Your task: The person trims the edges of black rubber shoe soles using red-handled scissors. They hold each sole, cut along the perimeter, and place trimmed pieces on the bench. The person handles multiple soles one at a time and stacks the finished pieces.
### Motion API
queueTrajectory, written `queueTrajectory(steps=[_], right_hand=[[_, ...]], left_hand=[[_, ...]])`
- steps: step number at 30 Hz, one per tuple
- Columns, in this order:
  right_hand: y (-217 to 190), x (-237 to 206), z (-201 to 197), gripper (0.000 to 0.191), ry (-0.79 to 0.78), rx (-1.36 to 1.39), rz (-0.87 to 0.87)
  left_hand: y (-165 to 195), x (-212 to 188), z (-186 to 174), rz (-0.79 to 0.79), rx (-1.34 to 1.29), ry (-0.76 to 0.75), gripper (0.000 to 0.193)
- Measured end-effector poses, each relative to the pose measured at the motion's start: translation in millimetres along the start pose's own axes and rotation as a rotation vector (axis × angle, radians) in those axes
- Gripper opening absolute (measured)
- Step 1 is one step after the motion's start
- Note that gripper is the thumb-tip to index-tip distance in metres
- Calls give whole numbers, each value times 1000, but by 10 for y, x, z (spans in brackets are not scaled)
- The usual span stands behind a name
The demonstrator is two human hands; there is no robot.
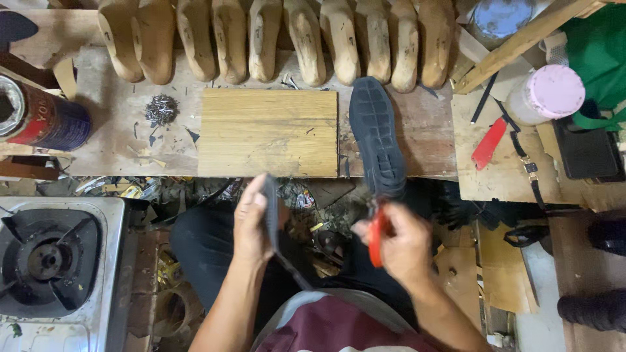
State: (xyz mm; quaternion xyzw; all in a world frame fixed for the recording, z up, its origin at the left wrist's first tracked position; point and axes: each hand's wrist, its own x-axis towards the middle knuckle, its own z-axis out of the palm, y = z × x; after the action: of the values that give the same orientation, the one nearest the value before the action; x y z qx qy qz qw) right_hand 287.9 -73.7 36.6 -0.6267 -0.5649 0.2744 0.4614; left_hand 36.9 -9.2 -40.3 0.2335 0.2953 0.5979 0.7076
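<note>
while the left hand (253,225) closes around a thin dark grey sole-shaped strip (272,218) above the lap, the right hand (399,244) grips a red-handled cutting tool (377,242) just beside a black rubber shoe sole (376,138) overhanging the worn wooden bench (111,146), below a row of wooden shoe lasts (280,39).

One head camera looks steeply down, close above the workbench (117,150).

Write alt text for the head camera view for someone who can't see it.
Left hand holds a dark flat strip; right hand grips a red-handled tool. Beyond them, a workbench holds a black shoe sole, a wood board and wooden lasts.
</note>
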Motion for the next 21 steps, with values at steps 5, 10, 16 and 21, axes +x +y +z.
queueTrajectory(steps=[5,10,16,21], right_hand=[[143,583,-565,35,188,-605,244],[463,910,-664,40,100,-1013,243],[361,909,-684,40,191,-987,-168],[-238,444,-461,24,97,-305,-179]], left_hand=[[195,153,27,-29,-441,-96,34],[133,363,190,-115,-705,-146,36],[-30,517,394,-167,-736,-161,32],[-77,684,644,-177,-835,-166,39]])
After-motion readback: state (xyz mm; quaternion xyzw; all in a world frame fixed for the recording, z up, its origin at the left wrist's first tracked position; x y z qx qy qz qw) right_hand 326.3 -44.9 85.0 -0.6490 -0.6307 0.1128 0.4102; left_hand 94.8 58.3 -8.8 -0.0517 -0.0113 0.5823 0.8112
